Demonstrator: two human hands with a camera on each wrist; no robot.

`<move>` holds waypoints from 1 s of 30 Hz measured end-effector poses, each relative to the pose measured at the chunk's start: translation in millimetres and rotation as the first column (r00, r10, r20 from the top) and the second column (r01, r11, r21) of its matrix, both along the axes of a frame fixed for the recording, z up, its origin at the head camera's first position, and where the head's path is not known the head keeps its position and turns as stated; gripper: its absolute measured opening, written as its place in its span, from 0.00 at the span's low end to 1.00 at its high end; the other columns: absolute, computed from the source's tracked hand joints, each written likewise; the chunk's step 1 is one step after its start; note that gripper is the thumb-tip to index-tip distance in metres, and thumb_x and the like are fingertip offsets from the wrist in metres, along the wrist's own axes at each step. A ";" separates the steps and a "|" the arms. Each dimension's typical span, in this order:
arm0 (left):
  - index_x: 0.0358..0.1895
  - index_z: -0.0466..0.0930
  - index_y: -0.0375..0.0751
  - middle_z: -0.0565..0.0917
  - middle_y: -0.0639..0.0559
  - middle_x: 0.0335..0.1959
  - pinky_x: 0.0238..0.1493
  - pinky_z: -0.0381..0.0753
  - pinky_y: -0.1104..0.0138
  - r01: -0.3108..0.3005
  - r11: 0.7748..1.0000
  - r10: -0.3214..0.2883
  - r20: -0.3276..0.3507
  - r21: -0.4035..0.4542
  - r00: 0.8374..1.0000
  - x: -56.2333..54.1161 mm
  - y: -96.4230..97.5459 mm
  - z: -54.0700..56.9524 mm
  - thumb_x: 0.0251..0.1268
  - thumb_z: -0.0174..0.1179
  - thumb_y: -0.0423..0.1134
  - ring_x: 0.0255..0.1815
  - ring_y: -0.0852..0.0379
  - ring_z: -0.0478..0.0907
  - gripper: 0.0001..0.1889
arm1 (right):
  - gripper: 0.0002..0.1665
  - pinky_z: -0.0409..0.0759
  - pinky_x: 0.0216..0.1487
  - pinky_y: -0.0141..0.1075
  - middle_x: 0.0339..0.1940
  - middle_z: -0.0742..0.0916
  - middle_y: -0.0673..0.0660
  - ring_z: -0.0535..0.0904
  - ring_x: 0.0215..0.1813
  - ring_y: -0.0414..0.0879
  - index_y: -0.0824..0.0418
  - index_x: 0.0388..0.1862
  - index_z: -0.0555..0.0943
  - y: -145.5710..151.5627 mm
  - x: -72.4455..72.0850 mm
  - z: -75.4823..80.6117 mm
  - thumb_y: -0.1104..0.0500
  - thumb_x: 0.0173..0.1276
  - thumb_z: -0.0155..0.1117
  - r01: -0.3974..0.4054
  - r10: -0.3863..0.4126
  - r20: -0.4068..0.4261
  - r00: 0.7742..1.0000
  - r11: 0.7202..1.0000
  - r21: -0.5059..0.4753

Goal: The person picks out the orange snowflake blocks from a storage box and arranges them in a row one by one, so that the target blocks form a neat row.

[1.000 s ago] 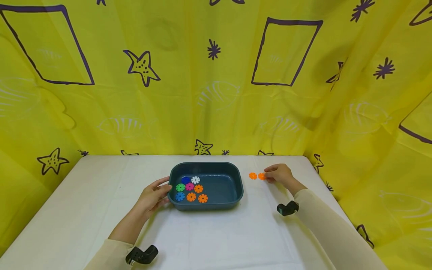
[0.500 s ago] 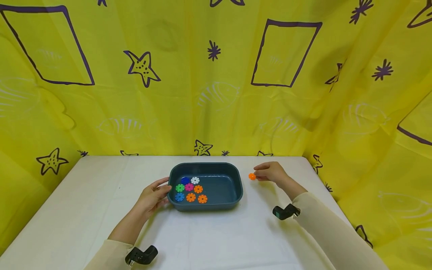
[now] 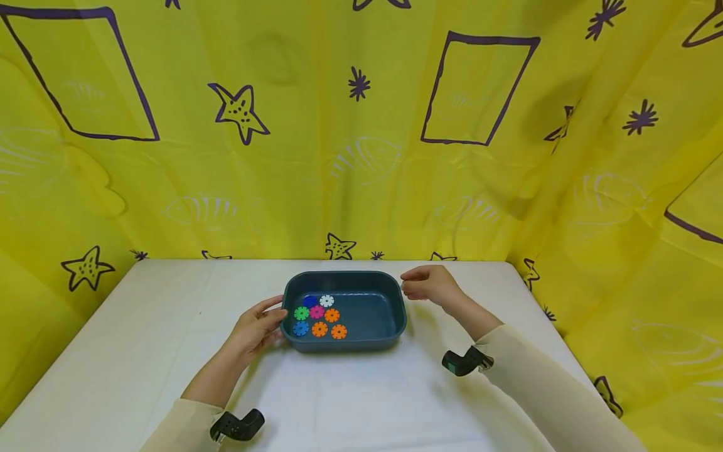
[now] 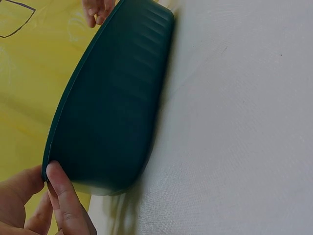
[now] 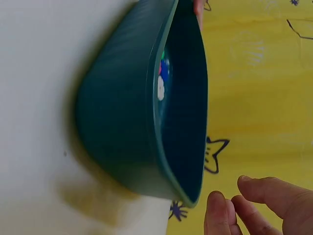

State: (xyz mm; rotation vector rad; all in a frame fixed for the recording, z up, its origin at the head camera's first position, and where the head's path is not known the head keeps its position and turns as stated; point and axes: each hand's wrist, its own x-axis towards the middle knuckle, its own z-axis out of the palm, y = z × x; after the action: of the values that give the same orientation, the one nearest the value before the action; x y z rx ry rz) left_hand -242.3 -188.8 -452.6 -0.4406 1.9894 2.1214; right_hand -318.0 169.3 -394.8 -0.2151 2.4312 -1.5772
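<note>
A dark teal, deep rectangular tray (image 3: 373,314) stands on the white table. My left hand (image 3: 261,326) grips its left end, thumb over the rim and fingers outside; the left wrist view shows these fingertips (image 4: 57,171) at the rim. In the tray's left half lie several notched plastic building discs: a white disc (image 3: 327,301), a green disc (image 3: 302,313), a pink disc (image 3: 317,312), blue ones and orange discs (image 3: 319,329). Beside the tray's right rim, my right hand (image 3: 433,285) is raised with fingers curled toward the thumb; the orange discs it gathered are hidden by its fingers.
A white cloth covers the table (image 3: 361,402). Behind and to the right hangs a yellow curtain (image 3: 305,176) with dark starfish and frame drawings. Black wrist cameras (image 3: 467,361) sit on both sleeves.
My right hand has moved left toward the tray; the two orange discs seen on the table beside it have gone from view one after the other. The left hand and tray stay put.
</note>
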 end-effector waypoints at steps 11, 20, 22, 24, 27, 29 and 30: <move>0.71 0.66 0.41 0.80 0.49 0.43 0.33 0.82 0.73 -0.004 1.000 0.004 0.010 -0.015 1.000 0.1 0.2 0.2 0.71 0.58 0.36 0.33 0.61 0.80 0.27 | 0.22 0.85 0.48 0.45 0.44 0.87 0.64 0.87 0.42 0.55 0.76 0.55 0.79 -28.3 10.0 1.5 0.65 0.65 0.67 -0.045 0.045 0.032 0.998 0.999 0.010; 0.71 0.65 0.40 0.80 0.52 0.40 0.33 0.82 0.73 -0.001 1.000 0.001 0.000 0.000 1.000 -0.4 -0.7 -0.4 0.72 0.57 0.35 0.32 0.62 0.80 0.26 | 0.22 0.84 0.51 0.48 0.40 0.88 0.61 0.86 0.47 0.60 0.74 0.55 0.79 -46.4 15.5 -12.1 0.65 0.63 0.69 -0.080 0.080 0.082 0.993 0.997 0.005; 0.72 0.65 0.40 0.80 0.52 0.40 0.33 0.82 0.73 0.004 1.000 -0.004 -0.003 -0.001 1.000 -0.5 -0.9 -0.8 0.72 0.57 0.35 0.32 0.62 0.80 0.27 | 0.22 0.84 0.50 0.48 0.40 0.89 0.61 0.86 0.46 0.60 0.74 0.54 0.80 -49.9 17.1 -14.4 0.65 0.63 0.69 -0.090 0.090 0.080 0.993 0.996 0.003; 0.72 0.65 0.40 0.80 0.52 0.40 0.32 0.82 0.73 0.008 1.000 -0.008 -0.006 -0.002 1.000 -0.4 -0.8 -0.8 0.72 0.57 0.35 0.32 0.62 0.80 0.27 | 0.22 0.85 0.49 0.47 0.39 0.89 0.60 0.86 0.45 0.59 0.74 0.54 0.80 -53.3 18.7 -16.5 0.65 0.63 0.69 -0.091 0.090 0.081 0.993 0.996 0.004; 0.72 0.64 0.40 0.80 0.51 0.41 0.32 0.82 0.74 0.014 1.000 -0.014 -0.007 -0.005 1.000 0.1 -0.7 -0.5 0.72 0.57 0.36 0.32 0.62 0.80 0.27 | 0.21 0.85 0.49 0.46 0.38 0.89 0.59 0.87 0.42 0.55 0.73 0.53 0.81 -58.5 21.1 -19.8 0.65 0.62 0.70 -0.086 0.085 0.076 0.993 0.996 0.004; 0.72 0.64 0.40 0.80 0.51 0.41 0.33 0.82 0.74 0.017 1.000 -0.017 -0.007 -0.005 1.000 0.5 -0.5 -0.1 0.72 0.57 0.36 0.33 0.62 0.79 0.27 | 0.21 0.85 0.49 0.46 0.38 0.89 0.58 0.87 0.40 0.52 0.73 0.52 0.81 -61.9 22.9 -21.6 0.64 0.62 0.71 -0.089 0.088 0.072 0.993 0.996 0.003; 0.72 0.64 0.40 0.80 0.51 0.41 0.33 0.82 0.74 0.018 1.000 -0.018 -0.007 -0.004 1.000 0.5 -0.6 0.1 0.72 0.57 0.36 0.33 0.62 0.79 0.27 | 0.21 0.85 0.48 0.45 0.38 0.89 0.58 0.87 0.40 0.52 0.72 0.52 0.82 -63.6 23.6 -22.6 0.64 0.62 0.71 -0.090 0.090 0.071 0.993 0.996 0.005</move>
State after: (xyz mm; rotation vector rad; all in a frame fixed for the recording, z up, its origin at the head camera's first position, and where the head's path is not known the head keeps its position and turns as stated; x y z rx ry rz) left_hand -241.7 -189.3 -452.5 -0.4149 1.9934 2.1117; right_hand -294.4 105.7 -417.3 -0.2591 2.3397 -1.5109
